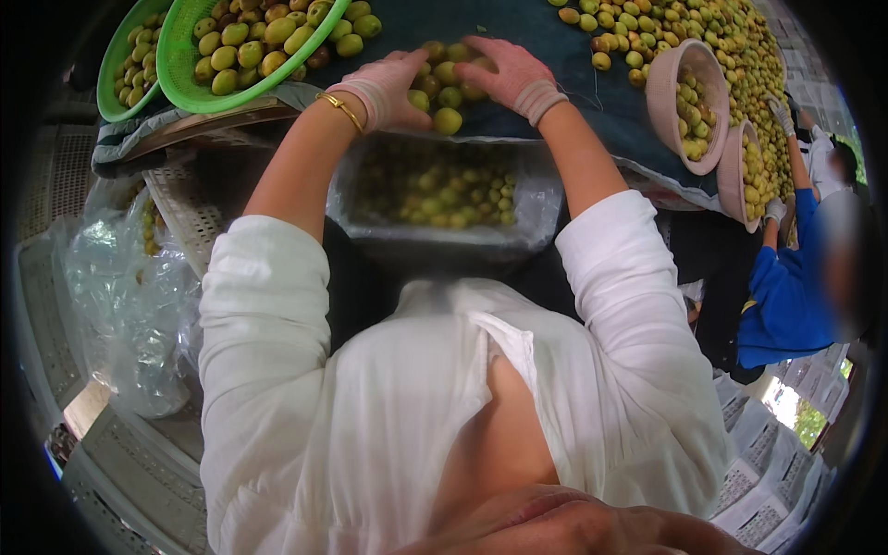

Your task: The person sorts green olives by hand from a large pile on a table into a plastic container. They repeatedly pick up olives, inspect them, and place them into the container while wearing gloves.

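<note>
Several green and reddish jujube-like fruits (449, 95) lie in a small heap at the edge of the dark cloth between my hands. My left hand (392, 90), in a pale pink glove, cups the heap from the left with its fingers spread. From the right, my right hand (510, 76), gloved the same way, rests its fingers over the heap. Both palms are partly hidden, so I cannot tell whether either one grips a fruit. Just below the cloth's edge stands a crate lined with clear plastic (538, 222), with many fruits in it.
Two green plastic baskets (201, 100) of fruit stand at the upper left. Pink baskets (666, 104) hold fruit at the right, beside a large fruit pile (735, 41). A co-worker in blue (784, 298) reaches in there. Clear plastic bags (125, 312) lie over crates at the left.
</note>
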A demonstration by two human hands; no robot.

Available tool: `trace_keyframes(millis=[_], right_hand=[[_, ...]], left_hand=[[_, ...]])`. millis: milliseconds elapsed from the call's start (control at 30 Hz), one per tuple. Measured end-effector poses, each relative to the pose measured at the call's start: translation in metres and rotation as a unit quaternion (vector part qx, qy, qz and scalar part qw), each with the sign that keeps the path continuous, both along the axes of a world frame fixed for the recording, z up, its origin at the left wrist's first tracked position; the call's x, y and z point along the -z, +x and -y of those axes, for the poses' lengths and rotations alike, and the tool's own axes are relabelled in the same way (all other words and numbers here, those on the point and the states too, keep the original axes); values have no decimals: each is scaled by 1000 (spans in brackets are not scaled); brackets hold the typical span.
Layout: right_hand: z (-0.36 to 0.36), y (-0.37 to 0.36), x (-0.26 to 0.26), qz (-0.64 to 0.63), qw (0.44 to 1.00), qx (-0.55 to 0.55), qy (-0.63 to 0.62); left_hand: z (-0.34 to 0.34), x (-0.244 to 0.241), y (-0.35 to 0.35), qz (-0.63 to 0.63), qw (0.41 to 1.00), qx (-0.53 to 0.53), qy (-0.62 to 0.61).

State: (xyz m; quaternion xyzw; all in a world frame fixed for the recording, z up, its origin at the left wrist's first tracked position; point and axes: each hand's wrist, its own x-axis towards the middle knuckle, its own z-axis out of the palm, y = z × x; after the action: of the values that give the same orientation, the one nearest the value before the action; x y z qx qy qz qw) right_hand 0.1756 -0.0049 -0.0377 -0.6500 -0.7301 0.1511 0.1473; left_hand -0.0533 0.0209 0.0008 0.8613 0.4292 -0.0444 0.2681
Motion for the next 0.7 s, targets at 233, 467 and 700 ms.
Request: trace_keyframes(millis=[233,467,700], right_hand=[[17,0,-10,-142,984,-72,-75],[41,0,-23,-178,977,-93,-78],[56,5,-30,-323,919,-139,-176]], left_hand=[[5,-7,-3,-26,998,44,-27],[16,-17,-1,-24,997,55,-41],[12,-7,-17,74,991,67,-88]])
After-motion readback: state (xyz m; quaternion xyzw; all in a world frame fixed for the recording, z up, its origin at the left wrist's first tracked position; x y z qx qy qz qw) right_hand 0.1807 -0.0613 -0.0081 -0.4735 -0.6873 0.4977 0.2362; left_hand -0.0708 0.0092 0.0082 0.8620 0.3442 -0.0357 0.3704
